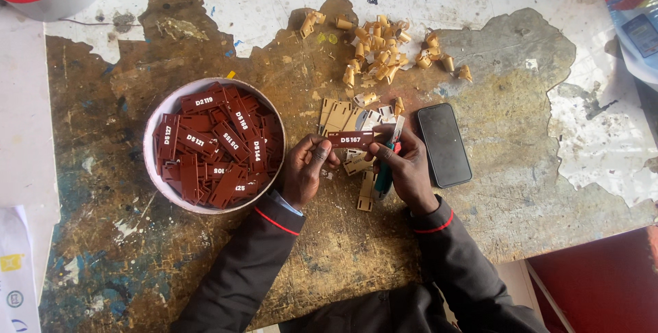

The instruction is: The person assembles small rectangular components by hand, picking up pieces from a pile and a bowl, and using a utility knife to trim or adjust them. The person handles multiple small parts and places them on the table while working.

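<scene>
While the person looks down at the worn table (521, 189), the left hand (305, 168) pinches one end of a small dark red tag (351, 139). The right hand (404, 168) pinches the other end and also grips a green-handled cutter (386, 168). The tag is held just above some tan tags (339, 117). A white bowl (152, 168) full of red tags sits to the left, a black phone (444, 144) just to the right

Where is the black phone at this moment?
In the head view, the black phone lies flat on the worn table, on the person's right side, just beside the right hand and below the pile of tan curled scraps.
</scene>
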